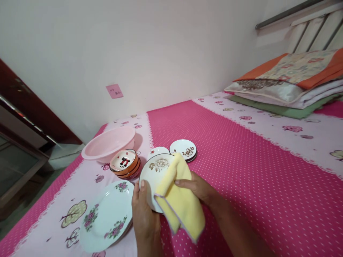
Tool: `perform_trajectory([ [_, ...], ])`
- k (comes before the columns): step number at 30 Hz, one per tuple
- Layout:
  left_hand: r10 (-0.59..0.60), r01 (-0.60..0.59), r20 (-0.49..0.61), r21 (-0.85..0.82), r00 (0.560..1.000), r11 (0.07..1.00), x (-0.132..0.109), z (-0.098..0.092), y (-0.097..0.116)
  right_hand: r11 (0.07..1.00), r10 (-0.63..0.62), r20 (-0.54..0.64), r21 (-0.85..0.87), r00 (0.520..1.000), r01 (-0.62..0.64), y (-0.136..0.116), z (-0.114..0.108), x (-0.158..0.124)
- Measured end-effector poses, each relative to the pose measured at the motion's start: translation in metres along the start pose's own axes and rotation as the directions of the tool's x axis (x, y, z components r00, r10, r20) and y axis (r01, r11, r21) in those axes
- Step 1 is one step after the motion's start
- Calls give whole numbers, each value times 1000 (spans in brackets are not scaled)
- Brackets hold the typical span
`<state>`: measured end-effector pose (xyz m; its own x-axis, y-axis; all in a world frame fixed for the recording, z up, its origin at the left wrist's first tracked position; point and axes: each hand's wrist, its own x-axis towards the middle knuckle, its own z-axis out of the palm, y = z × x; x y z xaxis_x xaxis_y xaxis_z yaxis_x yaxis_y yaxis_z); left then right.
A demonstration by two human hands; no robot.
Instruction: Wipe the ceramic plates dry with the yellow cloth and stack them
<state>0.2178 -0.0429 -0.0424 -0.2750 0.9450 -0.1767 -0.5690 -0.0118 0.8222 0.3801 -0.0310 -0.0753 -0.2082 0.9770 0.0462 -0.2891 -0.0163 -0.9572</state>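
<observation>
A white plate (150,178) with a brown flower print and a dark rim is tilted up in my left hand (146,207), thumb on its face and fingers at the left edge. My right hand (195,187) grips a yellow cloth (184,200), which drapes over the plate's right side and hides part of it. Just behind are a small stack of white saucers (183,149) with brown flowers and another white dish (158,151), partly covered by the held plate. Large floral plates (103,217) lie stacked to the left of my left hand.
Orange-sided bowls (125,162) with a cartoon print are stacked beside a pink basin (107,142). All stand on a pink patterned bedspread (171,121). Folded bedding and a pillow (270,89) lie at the right, against the wall.
</observation>
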Motion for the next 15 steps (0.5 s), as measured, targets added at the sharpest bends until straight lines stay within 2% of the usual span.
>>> perform_trajectory([
  [4,-44,18,151,169,988,986,5,-8,7,992,123,89,-11,988,-123,-13,-27,-8],
  [8,-149,38,244,408,958,912,1,-9,14,982,187,126,-23,974,-185,-17,-38,-14],
  [12,-171,27,268,468,948,883,-3,-6,17,978,210,159,-14,965,-210,-17,-33,-13],
  [15,-143,44,203,428,969,903,0,-6,16,980,197,162,9,967,-201,-17,-28,-9],
])
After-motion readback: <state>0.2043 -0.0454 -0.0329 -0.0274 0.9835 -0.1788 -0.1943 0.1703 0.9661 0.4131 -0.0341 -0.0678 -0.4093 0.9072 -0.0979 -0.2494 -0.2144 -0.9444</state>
